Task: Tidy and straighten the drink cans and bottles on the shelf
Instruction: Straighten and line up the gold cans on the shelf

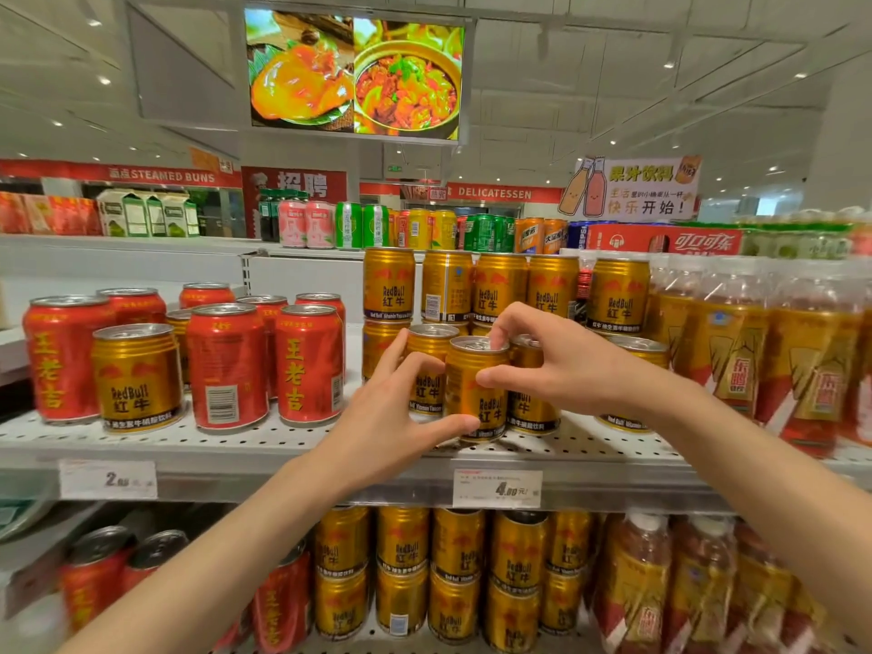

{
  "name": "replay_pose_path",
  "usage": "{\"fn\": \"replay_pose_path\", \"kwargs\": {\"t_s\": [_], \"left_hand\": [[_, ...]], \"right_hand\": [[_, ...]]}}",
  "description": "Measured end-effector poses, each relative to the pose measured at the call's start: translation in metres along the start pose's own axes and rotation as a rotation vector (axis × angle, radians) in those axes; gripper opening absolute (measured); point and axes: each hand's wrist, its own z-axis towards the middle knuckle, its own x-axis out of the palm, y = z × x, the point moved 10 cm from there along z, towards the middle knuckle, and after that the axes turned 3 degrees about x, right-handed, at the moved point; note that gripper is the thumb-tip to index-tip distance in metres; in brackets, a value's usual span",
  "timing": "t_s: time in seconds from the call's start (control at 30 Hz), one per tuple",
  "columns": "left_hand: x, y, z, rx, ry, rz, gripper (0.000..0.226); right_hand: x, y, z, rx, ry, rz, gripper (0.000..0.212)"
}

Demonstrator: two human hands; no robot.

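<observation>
Standing at the front edge of the shelf, the gold can sits in both grips, right hand pinching rim and side, left hand half-open, cupping its lower wall; smooth, stiff, probably heavy if full, best held around the body.

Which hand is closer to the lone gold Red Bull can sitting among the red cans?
Left. The left hand grips the front gold can, to the right of the lone can; the right hand is farther right.
</observation>
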Motion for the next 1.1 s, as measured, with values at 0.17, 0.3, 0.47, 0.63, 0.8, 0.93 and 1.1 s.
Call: {"fn": "replay_pose_path", "kwargs": {"t_s": [0.17, 0.3, 0.47, 0.63, 0.8, 0.93, 1.1], "left_hand": [[0.001, 0.000, 0.001, -0.001, 0.002, -0.021, 0.069], [-0.005, -0.001, -0.002, 0.019, -0.022, -0.021, 0.063], [-0.026, -0.006, -0.016, 0.048, -0.088, -0.035, 0.053], [-0.057, 0.000, -0.045, 0.053, -0.146, -0.141, 0.040], [-0.102, 0.025, -0.083, 0.053, -0.226, -0.229, 0.030], [-0.145, 0.059, -0.116, 0.032, -0.309, -0.282, 0.027], [-0.201, 0.099, -0.146, 0.028, -0.385, -0.216, 0.027]], "right_hand": [[0.001, -0.004, -0.001, 0.013, -0.031, 0.013, 0.032], [0.000, -0.005, -0.003, 0.010, -0.061, 0.024, 0.032], [-0.015, 0.009, -0.012, -0.018, -0.206, 0.003, 0.024], [-0.011, 0.045, -0.027, -0.062, -0.386, 0.058, 0.027], [0.021, 0.080, -0.037, -0.035, -0.454, 0.121, 0.023], [0.054, 0.099, -0.038, 0.019, -0.493, 0.222, 0.016], [0.104, 0.134, -0.034, 0.088, -0.445, 0.396, 0.008]]}}
